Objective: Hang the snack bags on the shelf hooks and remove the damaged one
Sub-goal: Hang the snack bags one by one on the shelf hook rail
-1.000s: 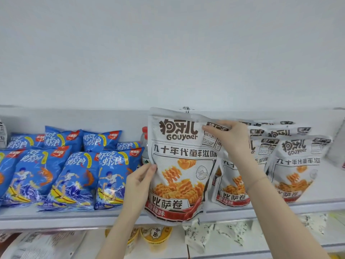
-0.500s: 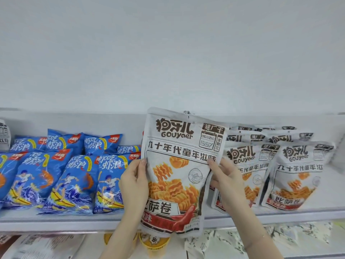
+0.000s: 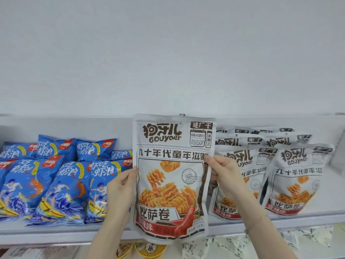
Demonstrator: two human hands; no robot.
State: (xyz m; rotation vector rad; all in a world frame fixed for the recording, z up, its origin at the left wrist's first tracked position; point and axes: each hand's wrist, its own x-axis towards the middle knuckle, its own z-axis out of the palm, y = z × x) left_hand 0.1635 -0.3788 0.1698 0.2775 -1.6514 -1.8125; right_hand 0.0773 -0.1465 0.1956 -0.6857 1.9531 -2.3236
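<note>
A grey Gouyaer snack bag (image 3: 172, 176) with orange crisps and a red chilli on its front stands upright before the shelf. My left hand (image 3: 123, 186) grips its left edge at mid height. My right hand (image 3: 223, 174) grips its right edge, thumb on the front. A small metal hook (image 3: 182, 114) pokes out just above the bag's top edge; whether the bag hangs on it is hidden. Several more Gouyaer bags (image 3: 296, 176) lean in rows to the right, partly behind my right hand.
Several blue shrimp-crisp bags (image 3: 59, 184) fill the left of the white shelf (image 3: 302, 219). Below it are yellow cup tubs (image 3: 149, 249) and pale patterned packets (image 3: 214, 247). A plain white wall rises above.
My right hand came down from the bag's top right corner to its right edge. The bag turned from tilted to upright and flat to the camera. My left hand stayed on the left edge.
</note>
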